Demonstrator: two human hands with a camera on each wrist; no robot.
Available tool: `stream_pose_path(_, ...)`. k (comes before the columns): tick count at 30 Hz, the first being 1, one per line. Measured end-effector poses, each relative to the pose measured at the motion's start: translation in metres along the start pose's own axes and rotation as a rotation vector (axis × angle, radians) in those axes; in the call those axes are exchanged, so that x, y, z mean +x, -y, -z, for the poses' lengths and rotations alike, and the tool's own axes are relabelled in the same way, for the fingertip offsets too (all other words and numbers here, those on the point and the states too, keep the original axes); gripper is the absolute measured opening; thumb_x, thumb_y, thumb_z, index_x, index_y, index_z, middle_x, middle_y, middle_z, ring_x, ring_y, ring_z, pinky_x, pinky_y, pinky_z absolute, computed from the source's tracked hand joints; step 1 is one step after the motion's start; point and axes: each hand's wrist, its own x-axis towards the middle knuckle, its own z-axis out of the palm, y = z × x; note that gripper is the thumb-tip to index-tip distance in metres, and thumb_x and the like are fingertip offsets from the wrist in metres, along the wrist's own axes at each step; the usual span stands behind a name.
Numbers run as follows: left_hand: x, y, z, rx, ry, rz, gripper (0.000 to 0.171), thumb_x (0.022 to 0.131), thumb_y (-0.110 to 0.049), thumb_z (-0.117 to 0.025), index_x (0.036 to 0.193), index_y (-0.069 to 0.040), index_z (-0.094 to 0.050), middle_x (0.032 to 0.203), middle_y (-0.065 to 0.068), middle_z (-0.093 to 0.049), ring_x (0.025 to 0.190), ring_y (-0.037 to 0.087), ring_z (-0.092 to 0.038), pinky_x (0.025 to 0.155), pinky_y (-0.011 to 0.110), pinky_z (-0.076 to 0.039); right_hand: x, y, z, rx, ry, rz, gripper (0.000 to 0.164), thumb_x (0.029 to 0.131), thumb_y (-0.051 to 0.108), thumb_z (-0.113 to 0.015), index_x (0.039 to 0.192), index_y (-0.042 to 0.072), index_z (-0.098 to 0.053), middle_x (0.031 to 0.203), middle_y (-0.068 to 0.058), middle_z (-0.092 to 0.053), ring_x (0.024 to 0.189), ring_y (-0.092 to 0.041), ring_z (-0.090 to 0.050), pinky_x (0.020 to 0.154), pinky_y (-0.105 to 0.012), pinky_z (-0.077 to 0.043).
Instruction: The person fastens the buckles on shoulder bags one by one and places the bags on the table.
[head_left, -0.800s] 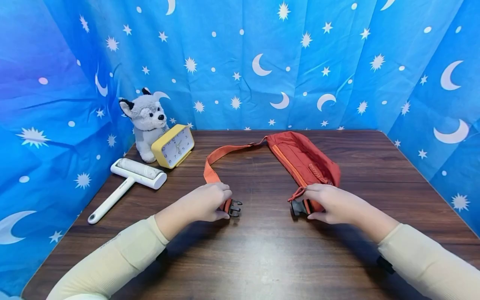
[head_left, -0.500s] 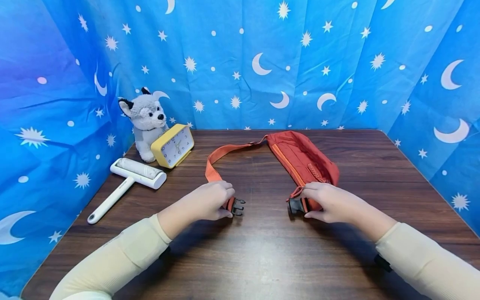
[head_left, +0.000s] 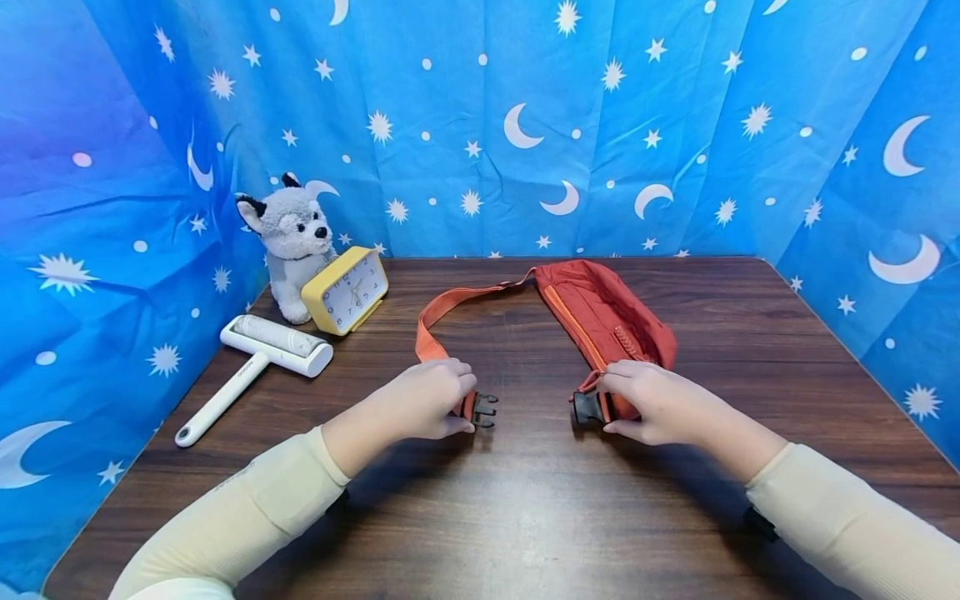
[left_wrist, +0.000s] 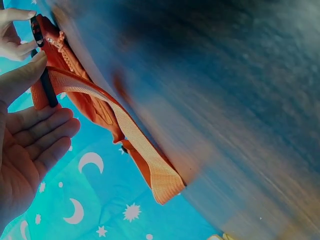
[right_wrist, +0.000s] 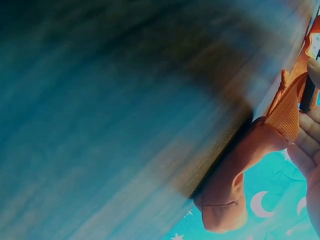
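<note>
A red waist bag (head_left: 600, 308) lies on the table, its orange strap (head_left: 450, 304) curving left from the far end. My left hand (head_left: 431, 400) pinches the strap's end at the black pronged buckle half (head_left: 485, 411), prongs facing right. The matching black socket half (head_left: 587, 407) is pinched by my right hand (head_left: 652, 404) at the bag's near corner. A gap separates the two halves, which face each other. In the left wrist view, thumb and fingers hold the buckle's base (left_wrist: 49, 87) with the strap looped through it. The right wrist view shows the socket half (right_wrist: 308, 92) at the edge.
On the left stand a grey-and-white plush dog (head_left: 296, 242) and a yellow alarm clock (head_left: 347, 292). In front of them lies a white lint roller (head_left: 258, 362). Blue star-and-moon cloth (head_left: 465, 100) hangs behind the dark wooden table (head_left: 510, 517).
Both hands have drawn slightly toward each other, so the gap between the buckle halves has narrowed. The strap has shifted a little to the right with the left hand.
</note>
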Motion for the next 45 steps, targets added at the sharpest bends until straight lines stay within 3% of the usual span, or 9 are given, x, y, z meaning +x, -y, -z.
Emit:
stream_pose_path(11, 0.003, -0.002, 0.002, 0.013, -0.032, 0.008, 0.034, 0.073, -0.037, -0.079, 0.077, -0.012, -0.056, 0.070, -0.007, -0.042, 0.065, 0.010, -0.042, 0.059, 0.026, -0.037, 0.004, 0.003, -0.001, -0.014, -0.024, -0.008, 0.040, 0.068, 0.025, -0.083, 0.094, 0.006, -0.061, 0.086, 0.000, -0.055, 0.075, -0.010, -0.052, 0.068, -0.034, -0.048)
stream_pose_path(37, 0.014, -0.006, 0.006, 0.051, -0.030, 0.042, 0.034, 0.075, -0.039, -0.077, 0.076, -0.013, -0.055, 0.070, -0.005, -0.046, 0.064, 0.011, -0.045, 0.058, 0.026, -0.037, 0.011, 0.005, -0.002, -0.015, -0.044, -0.014, 0.042, 0.066, 0.026, -0.084, 0.093, 0.004, -0.061, 0.084, -0.001, -0.056, 0.073, -0.011, -0.053, 0.067, -0.034, -0.049)
stream_pose_path(45, 0.018, -0.006, 0.006, 0.073, -0.046, 0.026, 0.033, 0.075, -0.038, -0.077, 0.077, -0.012, -0.056, 0.069, -0.004, -0.046, 0.063, 0.013, -0.046, 0.057, 0.028, -0.038, 0.014, 0.005, -0.001, -0.007, -0.045, -0.018, 0.043, 0.066, 0.027, -0.084, 0.094, 0.005, -0.061, 0.084, -0.001, -0.055, 0.073, -0.010, -0.052, 0.067, -0.032, -0.048)
